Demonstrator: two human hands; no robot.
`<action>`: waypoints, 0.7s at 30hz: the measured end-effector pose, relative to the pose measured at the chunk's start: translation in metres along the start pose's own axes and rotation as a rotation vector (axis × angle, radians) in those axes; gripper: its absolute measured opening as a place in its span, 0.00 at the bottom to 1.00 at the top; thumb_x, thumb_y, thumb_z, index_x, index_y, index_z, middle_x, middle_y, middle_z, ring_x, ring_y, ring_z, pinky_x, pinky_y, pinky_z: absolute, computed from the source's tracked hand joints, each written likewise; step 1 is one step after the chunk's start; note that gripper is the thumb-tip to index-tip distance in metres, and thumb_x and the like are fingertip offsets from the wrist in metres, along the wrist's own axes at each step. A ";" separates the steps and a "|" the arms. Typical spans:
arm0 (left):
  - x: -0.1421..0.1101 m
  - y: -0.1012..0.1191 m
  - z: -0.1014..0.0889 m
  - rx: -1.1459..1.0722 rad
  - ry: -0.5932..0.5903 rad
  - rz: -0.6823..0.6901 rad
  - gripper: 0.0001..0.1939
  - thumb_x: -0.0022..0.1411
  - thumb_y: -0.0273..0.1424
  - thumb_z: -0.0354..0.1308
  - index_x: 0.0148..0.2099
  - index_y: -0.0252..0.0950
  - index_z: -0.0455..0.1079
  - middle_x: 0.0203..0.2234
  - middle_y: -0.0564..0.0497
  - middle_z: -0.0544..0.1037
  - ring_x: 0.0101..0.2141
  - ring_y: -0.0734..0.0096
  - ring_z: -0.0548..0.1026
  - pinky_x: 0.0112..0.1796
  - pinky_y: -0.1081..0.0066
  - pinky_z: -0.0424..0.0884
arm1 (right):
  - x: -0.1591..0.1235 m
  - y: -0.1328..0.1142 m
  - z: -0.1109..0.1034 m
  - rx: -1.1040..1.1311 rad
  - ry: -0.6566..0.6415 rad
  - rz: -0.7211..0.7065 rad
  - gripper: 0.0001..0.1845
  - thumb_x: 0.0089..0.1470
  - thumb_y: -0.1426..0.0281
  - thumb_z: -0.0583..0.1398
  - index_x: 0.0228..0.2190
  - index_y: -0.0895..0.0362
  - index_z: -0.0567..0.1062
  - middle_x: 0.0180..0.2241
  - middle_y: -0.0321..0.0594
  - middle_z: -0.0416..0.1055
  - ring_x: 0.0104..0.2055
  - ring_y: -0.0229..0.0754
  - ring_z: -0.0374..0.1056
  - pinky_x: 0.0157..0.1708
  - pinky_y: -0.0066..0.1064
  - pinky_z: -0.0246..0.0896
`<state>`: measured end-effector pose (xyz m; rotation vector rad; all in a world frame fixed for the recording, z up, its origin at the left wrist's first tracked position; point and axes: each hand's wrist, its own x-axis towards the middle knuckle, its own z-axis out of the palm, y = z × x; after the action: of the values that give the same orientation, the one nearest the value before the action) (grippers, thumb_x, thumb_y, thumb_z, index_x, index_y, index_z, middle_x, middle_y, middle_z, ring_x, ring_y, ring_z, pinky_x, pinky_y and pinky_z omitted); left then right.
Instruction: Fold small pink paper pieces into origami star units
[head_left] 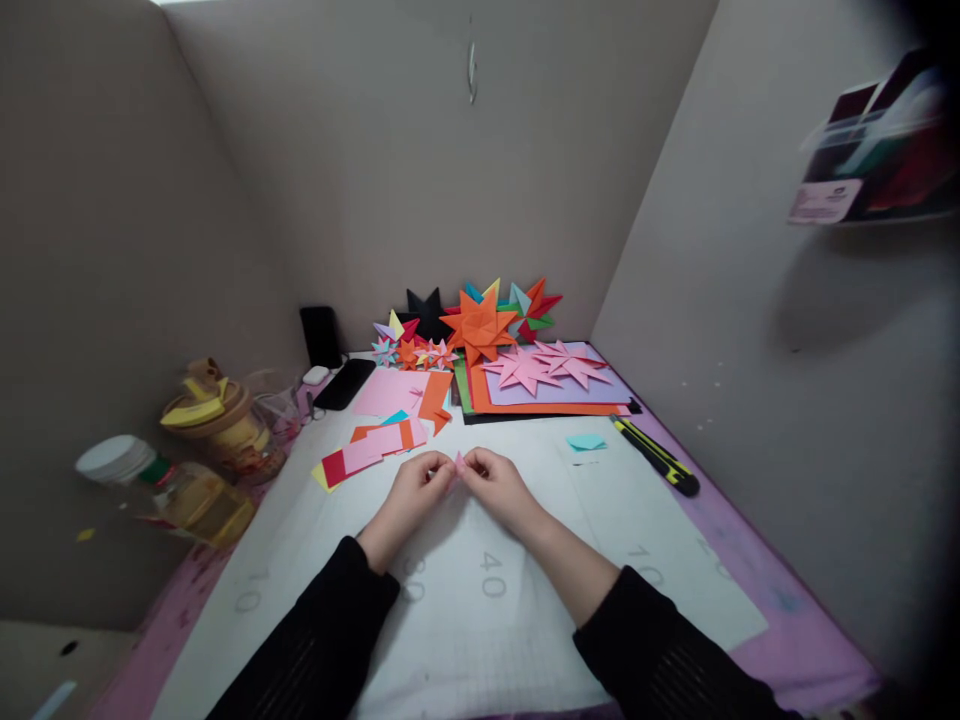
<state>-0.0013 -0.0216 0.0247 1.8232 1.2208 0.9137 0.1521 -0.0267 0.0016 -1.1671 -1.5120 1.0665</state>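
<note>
Between my two hands is a small piece of pink paper (459, 462), mostly hidden by the fingertips. My left hand (420, 490) pinches it from the left, and my right hand (499, 490) pinches it from the right. Both hands are just above the white mat (540, 640). Beyond my left hand lie loose paper strips (367, 450) in pink, red, orange and yellow. To the right of my right hand lies a small folded turquoise paper (586, 441).
A yellow and black utility knife (656, 457) lies along the right edge. Folded pink stars (523, 370) rest on stacked coloured sheets (555, 408), with a large orange star (480, 325) behind. At left are phones (346, 384), a lidded cup (225, 430) and a bottle (202, 500).
</note>
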 end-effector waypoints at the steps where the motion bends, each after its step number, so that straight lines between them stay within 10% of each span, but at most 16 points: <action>1: 0.000 0.000 -0.001 0.007 0.000 0.010 0.13 0.59 0.32 0.49 0.24 0.34 0.66 0.20 0.53 0.69 0.24 0.74 0.65 0.27 0.74 0.60 | 0.000 0.000 0.000 -0.005 -0.001 0.004 0.11 0.51 0.65 0.57 0.22 0.57 0.66 0.21 0.31 0.60 0.25 0.35 0.56 0.26 0.26 0.51; 8: 0.003 -0.004 -0.004 -0.005 0.109 -0.023 0.11 0.58 0.35 0.51 0.29 0.34 0.69 0.26 0.51 0.74 0.28 0.70 0.69 0.28 0.74 0.62 | 0.005 0.002 -0.007 0.009 0.079 0.023 0.11 0.49 0.64 0.58 0.21 0.58 0.67 0.20 0.31 0.60 0.24 0.35 0.55 0.25 0.26 0.51; 21: 0.001 -0.005 0.000 -0.092 -0.053 -0.072 0.14 0.57 0.38 0.53 0.27 0.33 0.69 0.22 0.53 0.72 0.24 0.73 0.67 0.26 0.75 0.62 | 0.005 0.001 -0.006 0.074 0.137 0.002 0.14 0.50 0.61 0.58 0.20 0.57 0.66 0.20 0.32 0.60 0.24 0.36 0.55 0.26 0.27 0.52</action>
<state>-0.0035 -0.0189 0.0204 1.7091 1.1848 0.8618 0.1571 -0.0207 0.0029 -1.1659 -1.3546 1.0140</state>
